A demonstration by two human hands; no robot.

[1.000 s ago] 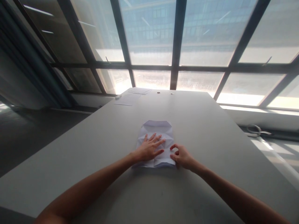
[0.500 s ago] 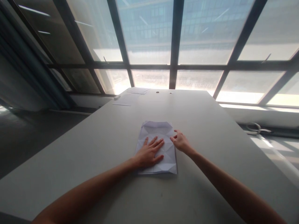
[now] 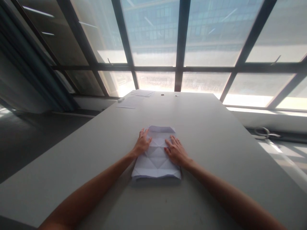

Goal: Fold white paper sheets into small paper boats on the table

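A folded sheet of white paper [image 3: 158, 159] with crisscross creases lies on the table in front of me. Its far end has a shaded folded strip, and its near edge shows stacked layers standing slightly off the table. At the paper's left edge rests my left hand [image 3: 142, 143], thumb on the paper and fingers apart from it, pointing away from me. My right hand [image 3: 177, 150] lies flat across the right side of the sheet, fingers stretched out and pressing on it. Both hands cover parts of the side edges.
The white table [image 3: 96, 166] runs toward large framed windows. More white sheets [image 3: 130, 101] lie at its far left, near two round holes in the tabletop. A dark curtain [image 3: 35, 67] hangs on the left. Below the table's right side, a pale looped object [image 3: 263, 132] is visible.
My left hand has moved from the middle of the paper to its left edge. My right hand has come down flat on the right side. The paper's near-left corner now reaches farther left.
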